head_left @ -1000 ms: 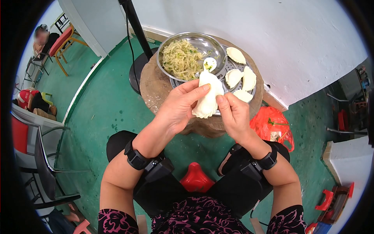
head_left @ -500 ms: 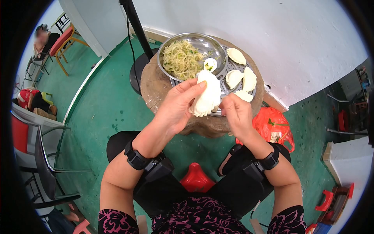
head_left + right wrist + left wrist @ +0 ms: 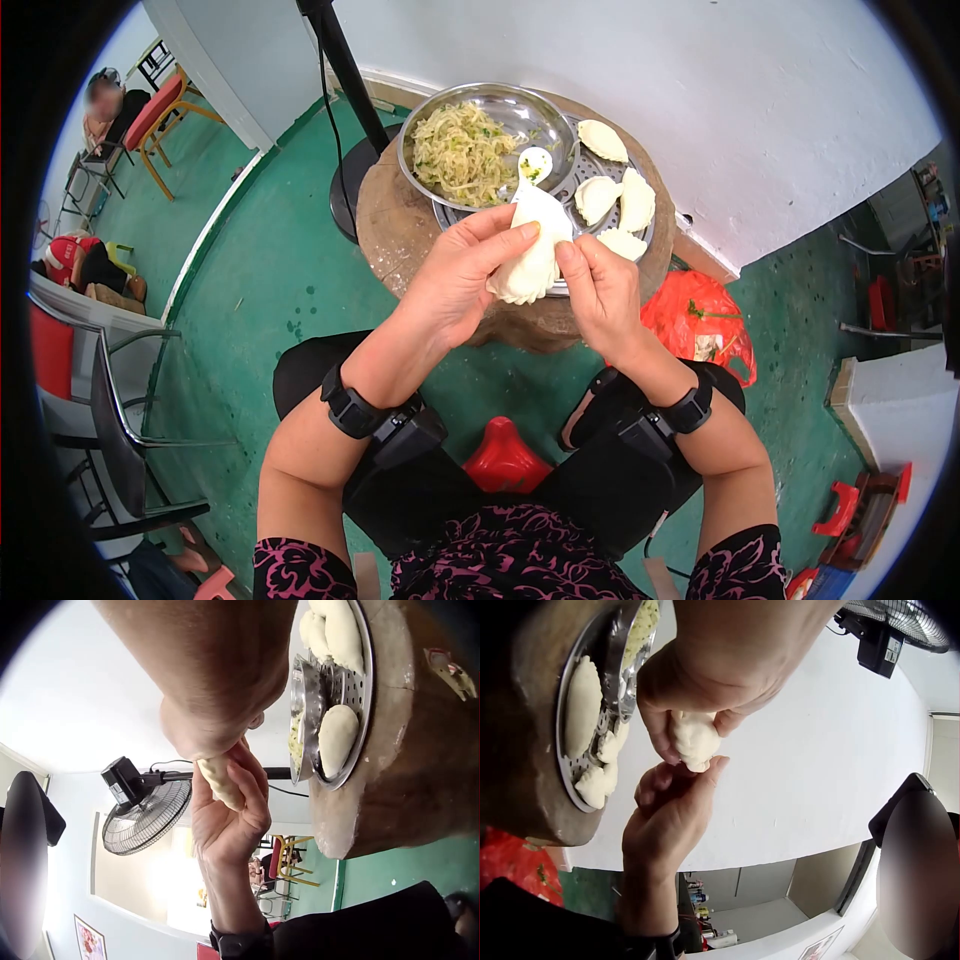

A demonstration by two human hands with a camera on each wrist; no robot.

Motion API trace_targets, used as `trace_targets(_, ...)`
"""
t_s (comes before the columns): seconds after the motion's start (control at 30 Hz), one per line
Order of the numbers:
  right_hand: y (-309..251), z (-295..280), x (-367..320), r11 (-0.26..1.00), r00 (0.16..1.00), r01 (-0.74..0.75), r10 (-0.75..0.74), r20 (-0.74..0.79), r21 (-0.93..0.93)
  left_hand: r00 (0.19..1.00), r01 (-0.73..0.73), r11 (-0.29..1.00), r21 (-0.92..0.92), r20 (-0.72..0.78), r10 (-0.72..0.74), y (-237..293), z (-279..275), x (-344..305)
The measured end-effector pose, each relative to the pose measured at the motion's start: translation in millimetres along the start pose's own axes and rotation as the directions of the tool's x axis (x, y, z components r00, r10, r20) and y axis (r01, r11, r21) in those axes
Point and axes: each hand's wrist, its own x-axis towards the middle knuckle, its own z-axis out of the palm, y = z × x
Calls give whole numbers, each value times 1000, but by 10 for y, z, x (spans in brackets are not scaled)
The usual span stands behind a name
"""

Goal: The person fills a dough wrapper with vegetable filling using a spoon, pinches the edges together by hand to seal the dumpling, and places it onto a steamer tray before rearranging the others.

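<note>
Both hands hold a raw dumpling [image 3: 530,262] in the air above the near edge of the round wooden table [image 3: 395,228]. The left hand [image 3: 455,280] has its grip curled round the dough, and the right hand [image 3: 600,295] pinches its side. Beyond sit a steel bowl [image 3: 525,103] of shredded filling [image 3: 455,150] and a steamer tray [image 3: 583,172] of finished dumplings [image 3: 638,200].

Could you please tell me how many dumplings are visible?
5. Four on the steamer tray: one far, two mid-tray, one near. The fifth dumpling is pinched between the left hand and right hand. Others may be hidden.
</note>
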Motion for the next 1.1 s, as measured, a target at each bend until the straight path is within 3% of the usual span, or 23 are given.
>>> trace_targets(0.23, -24, 55, -14, 1000, 999, 17, -17, -28, -15, 998, -61, 998, -8, 21, 61, -17, -30, 30)
trace_targets(0.4, 21, -101, -16, 995, 995, -13, 3, 97, 99, 1000, -21, 1000, -8, 0, 21, 34, -54, 24)
trace_targets(0.5, 47, -111, 21, 992, 994, -101, 97, 48, 78, 999, 28, 1000, -8, 18, -27, 34, -83, 36)
trace_targets(0.6, 48, -45, 4, 1000, 999, -16, 16, 37, 6, 998, 64, 998, 3, 6, -64, 1, -104, 54)
trace_targets(0.83, 12, -36, 11, 999, 1000, 27, -27, 9, -28, 997, 78, 997, 21, -4, -77, -30, -53, 42)
trace_targets(1.0, 28, -25, 7, 999, 1000, -25, 26, 6, -31, 999, -10, 996, 94, 33, 7, -35, -62, 44)
trace_targets(1.1, 20, -19, 1, 997, 1000, 16, -18, -14, -79, 994, -97, 984, 148, 62, 88, -58, -64, 58)
